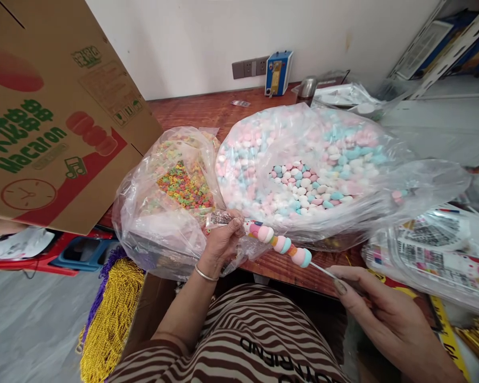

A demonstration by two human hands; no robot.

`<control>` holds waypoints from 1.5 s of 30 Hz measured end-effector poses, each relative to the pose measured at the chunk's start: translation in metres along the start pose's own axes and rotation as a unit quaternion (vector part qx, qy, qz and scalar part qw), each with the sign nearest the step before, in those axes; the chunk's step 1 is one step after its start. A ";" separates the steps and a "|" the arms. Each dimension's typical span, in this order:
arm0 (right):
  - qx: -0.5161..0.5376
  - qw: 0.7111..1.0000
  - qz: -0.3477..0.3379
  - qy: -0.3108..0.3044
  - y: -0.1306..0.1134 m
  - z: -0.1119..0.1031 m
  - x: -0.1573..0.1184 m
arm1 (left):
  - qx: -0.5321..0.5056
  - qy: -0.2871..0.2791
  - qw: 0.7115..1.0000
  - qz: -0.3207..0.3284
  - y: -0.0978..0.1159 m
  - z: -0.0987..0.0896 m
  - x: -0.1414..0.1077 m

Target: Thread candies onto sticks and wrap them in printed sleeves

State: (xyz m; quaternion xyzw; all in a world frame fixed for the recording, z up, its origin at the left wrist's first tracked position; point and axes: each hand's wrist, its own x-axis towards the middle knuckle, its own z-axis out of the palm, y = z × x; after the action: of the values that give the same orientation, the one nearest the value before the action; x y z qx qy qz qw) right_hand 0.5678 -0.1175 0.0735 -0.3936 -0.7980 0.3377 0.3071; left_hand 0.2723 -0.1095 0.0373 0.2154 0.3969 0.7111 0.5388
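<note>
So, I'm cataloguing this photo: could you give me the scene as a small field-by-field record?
Left hand: pinches printed wrap at upper end of threaded stick
Right hand: holds stick's bare white end
Stick colours: pink, white, blue, yellow-orange
Table: reddish wood
Table left: transparent bag of multicoloured rings
Table right: translucent bag of pastel pieces
Far left: Macaron carton
By wall: blue device

A plain off-white wall (183, 42) rises behind the wooden surface (183, 111), with a small brownish stain (348, 40) toward the right. Low on it, just above the surface, runs a row of grey sockets (248, 68). The surface is reddish brown, with dark grain showing. At the upper right stands a pale metal rack (445, 65) with slotted uprights. The floor (27, 316), lower left, is grey and faintly streaked. The light is soft.
</note>
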 end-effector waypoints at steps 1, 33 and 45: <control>-0.002 1.000 0.000 0.005 -0.001 0.001 0.001 | 0.005 -0.003 1.000 0.001 0.000 0.000 -0.001; 0.062 0.994 0.084 0.025 0.006 0.020 0.003 | 0.088 0.015 0.996 0.003 -0.006 0.011 -0.003; -0.066 0.994 0.004 0.091 0.003 0.070 0.000 | -0.175 0.019 0.979 -0.103 -0.012 0.054 -0.008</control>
State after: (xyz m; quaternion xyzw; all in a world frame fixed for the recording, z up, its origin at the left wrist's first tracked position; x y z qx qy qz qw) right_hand 0.5157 -0.1373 0.0302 -0.4458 -0.7854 0.2481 0.3506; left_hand 0.3221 -0.0974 0.0606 0.0622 0.2963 0.7147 0.6305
